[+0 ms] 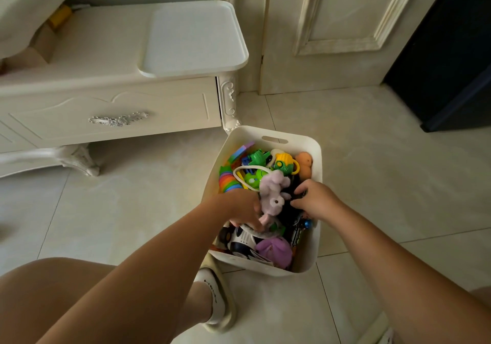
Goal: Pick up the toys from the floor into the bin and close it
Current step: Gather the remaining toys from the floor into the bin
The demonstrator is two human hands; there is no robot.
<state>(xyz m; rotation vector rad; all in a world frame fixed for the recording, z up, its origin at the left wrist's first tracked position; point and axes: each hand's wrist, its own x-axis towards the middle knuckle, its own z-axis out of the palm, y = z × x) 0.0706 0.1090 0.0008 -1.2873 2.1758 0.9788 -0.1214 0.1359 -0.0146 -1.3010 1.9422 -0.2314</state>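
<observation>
Both hands inside the full bin, floor bare around

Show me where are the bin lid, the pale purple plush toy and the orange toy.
bin lid point(194, 38), head view, middle of its flat top.
pale purple plush toy point(273, 192), head view, its body.
orange toy point(304, 163), head view, its rounded front.

The left hand hides its fingertips among the toys, so its grasp is unclear. The right hand covers a dark toy of unreadable shape. The picture's edge crops the dark blue cabinet.
</observation>
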